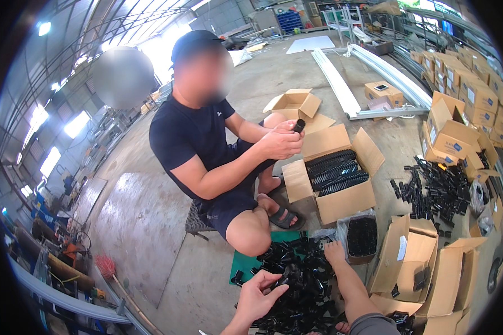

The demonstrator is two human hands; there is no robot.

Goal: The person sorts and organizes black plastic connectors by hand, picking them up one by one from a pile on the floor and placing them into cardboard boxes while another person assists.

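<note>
My left hand (261,295) is closed on a black plastic fitting (289,274), held between thumb and fingers just above a heap of similar black fittings (313,282). To the right, my right hand (335,254) reaches down at the far edge of that heap, beside a clear plastic bag (345,229). Its fingertips are too unclear to show whether they grip anything. Part of the heap lies on a green sheet (241,263). Opposite me, a seated person (198,134) holds another black fitting (299,125) in both hands.
An open carton (346,206) holds rows of black parts. A bagged box of small black pieces (361,237) stands nearer. Opened cartons (394,254) and a second pile of black fittings (433,187) lie to the right. Stacked boxes (475,92) stand behind. A red broom (105,265) lies left.
</note>
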